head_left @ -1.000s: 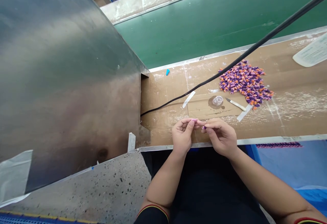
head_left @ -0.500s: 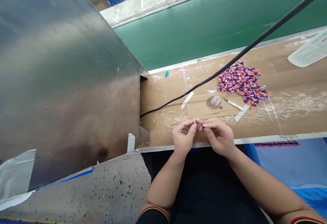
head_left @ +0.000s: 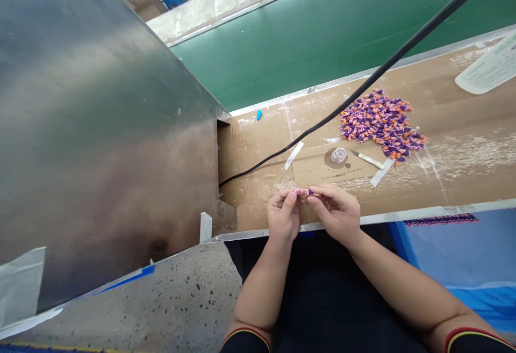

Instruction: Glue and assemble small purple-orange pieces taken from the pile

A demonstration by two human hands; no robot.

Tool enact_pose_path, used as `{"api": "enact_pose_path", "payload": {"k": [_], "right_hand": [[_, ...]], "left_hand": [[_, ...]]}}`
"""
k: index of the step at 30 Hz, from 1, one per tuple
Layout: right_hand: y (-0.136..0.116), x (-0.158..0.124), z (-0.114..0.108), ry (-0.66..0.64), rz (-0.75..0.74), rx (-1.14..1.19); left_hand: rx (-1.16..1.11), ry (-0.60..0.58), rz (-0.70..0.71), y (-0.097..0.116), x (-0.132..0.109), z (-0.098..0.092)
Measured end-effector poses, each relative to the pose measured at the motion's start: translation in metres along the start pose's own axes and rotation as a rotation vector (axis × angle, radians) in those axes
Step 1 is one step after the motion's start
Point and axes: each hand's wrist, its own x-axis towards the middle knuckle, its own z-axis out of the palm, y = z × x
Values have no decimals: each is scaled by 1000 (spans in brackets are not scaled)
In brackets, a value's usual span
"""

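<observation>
Close to the table's near edge, my left hand (head_left: 282,217) pinches a small pink piece (head_left: 297,192) between thumb and fingers. Beside it, my right hand (head_left: 338,212) grips a small purple, pink and orange piece (head_left: 310,192) by its fingertips. The two pieces are very close; whether they touch I cannot tell. Beyond my hands, a small clear cup (head_left: 339,155) stands on a wet patch of cardboard. A craft knife (head_left: 368,159) with a pale handle lies right of the cup. Farther back is a heap of similar purple, pink and orange pieces (head_left: 379,122).
A black cable (head_left: 322,123) runs diagonally over the cardboard-covered table (head_left: 463,170). On the left rises a large metal housing (head_left: 121,138). A green conveyor belt (head_left: 302,36) lies behind. There is a blue cap-like bit (head_left: 259,115) and, at right, a white plastic container (head_left: 487,68).
The purple piece shows more plainly between my right fingertips, and my left thumb and fingers have shifted around the pink piece. The whole view has moved slightly.
</observation>
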Motion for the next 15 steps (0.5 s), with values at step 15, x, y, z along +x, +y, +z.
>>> {"api": "enact_pose_path", "payload": {"k": [15], "right_hand": [[-3, 2, 6, -13, -117, -42]], "left_hand": [[-1, -27, 30, -2, -3, -2]]}}
